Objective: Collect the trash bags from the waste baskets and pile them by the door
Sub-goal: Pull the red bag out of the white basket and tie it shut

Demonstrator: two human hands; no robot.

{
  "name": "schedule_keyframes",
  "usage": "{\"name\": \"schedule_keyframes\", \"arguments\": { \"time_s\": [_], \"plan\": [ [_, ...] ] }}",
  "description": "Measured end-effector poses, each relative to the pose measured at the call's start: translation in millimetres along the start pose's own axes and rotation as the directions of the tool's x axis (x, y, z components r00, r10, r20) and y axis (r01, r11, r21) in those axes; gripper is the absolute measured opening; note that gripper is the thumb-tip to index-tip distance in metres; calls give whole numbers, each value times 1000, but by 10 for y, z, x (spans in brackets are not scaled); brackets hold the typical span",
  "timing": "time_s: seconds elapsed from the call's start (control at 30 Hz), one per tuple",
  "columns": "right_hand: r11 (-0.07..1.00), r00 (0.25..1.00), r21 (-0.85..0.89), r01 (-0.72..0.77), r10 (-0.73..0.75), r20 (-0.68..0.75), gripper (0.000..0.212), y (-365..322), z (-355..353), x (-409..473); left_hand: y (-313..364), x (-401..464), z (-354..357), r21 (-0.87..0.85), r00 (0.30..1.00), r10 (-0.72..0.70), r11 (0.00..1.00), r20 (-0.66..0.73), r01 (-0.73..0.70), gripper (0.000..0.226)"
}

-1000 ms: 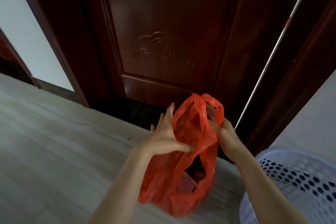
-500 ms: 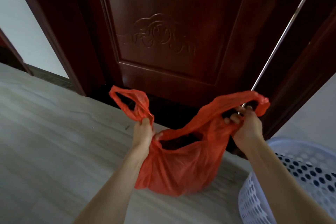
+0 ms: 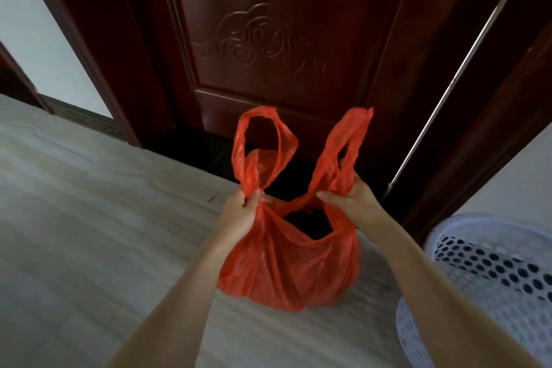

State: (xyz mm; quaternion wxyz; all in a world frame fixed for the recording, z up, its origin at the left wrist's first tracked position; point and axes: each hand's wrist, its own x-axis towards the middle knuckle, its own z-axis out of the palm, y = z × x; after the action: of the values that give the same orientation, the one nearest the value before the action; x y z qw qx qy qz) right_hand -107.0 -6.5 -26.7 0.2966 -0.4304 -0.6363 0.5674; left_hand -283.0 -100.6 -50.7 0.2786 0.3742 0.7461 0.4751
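red trash bag (image 3: 286, 266), crinkly thin plastic, both hands pinching its looped handles w/ left (image 3: 240, 212) & right (image 3: 355, 203).

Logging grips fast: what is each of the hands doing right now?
Left hand: closed on the red bag's left handle.
Right hand: closed on its right handle.

Dim, soft daylight; wide-angle edge distortion.
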Motion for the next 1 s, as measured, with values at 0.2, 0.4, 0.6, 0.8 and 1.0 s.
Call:
{"name": "schedule_keyframes", "arguments": {
  "time_s": [0.2, 0.4, 0.6, 0.8, 1.0],
  "plan": [
    [986, 916, 140, -94, 141, -377, 23, 270, -102, 5, -169, 94, -36, -263, 926, -223, 954, -306, 143, 33],
    [696, 895, 718, -24, 335, -294, 19, 308, -137, -54, -188, 120, 91, -604, 860, -508, 699, -41, 384, 31],
    [690, 890, 723, -38, 352, -289, 31, 226, 151, -45, -120, 105, 132, -793, 751, -629, 344, 203, 503, 38],
    [589, 910, 776, -226, 412, -47, 15, 359, -9, -56, -278, 113, -43, -845, 820, -479, 254, 313, 471, 14],
    [865, 892, 464, -192, 351, -284, 23, 552, -39, -54, -334, 42, -13, -724, 832, -457, 451, 315, 522, 27]
  ]
}}
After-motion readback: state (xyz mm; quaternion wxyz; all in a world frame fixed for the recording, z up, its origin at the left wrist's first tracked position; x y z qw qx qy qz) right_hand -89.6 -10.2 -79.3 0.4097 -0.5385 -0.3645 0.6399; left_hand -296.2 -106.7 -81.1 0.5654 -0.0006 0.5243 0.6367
